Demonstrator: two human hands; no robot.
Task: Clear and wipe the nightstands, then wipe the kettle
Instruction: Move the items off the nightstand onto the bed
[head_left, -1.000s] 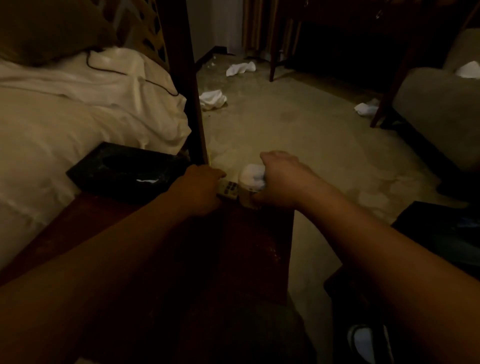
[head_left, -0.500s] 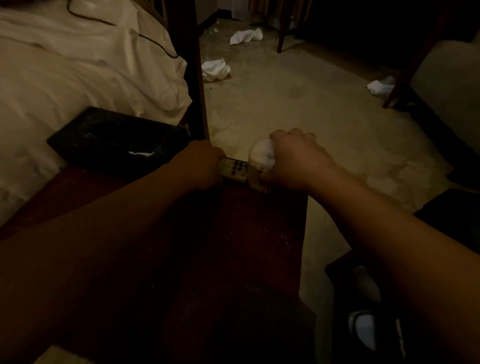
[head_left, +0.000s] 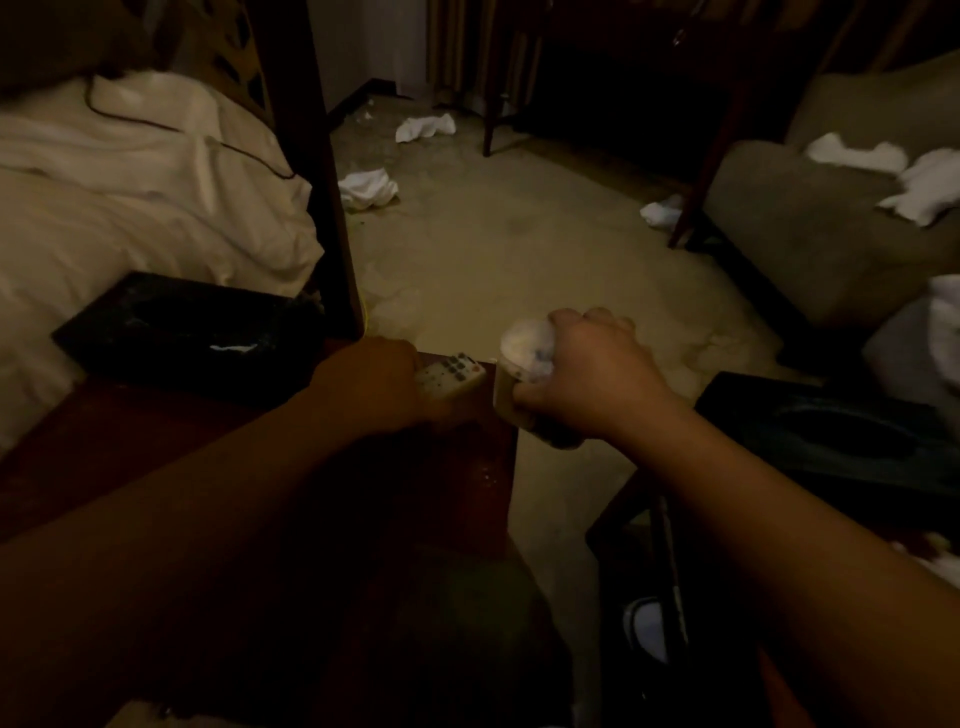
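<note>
A dark red-brown nightstand stands beside the bed. At its far edge my left hand grips a white remote control, whose button end sticks out past my fingers. My right hand grips a pale cup stuffed with crumpled white tissue, held at the nightstand's far right corner, partly over the floor. A black tray-like box lies at the back left of the nightstand against the bedding. No kettle is in view.
The bed with white sheets and a dark bedpost are to the left. Crumpled white cloths litter the beige floor. An armchair with white cloths stands right. A dark bin sits below my right arm.
My right hand has lifted the cup a little and carried it right, off the nightstand's corner. My left hand keeps hold of the remote, showing more of it. The view tilted up.
</note>
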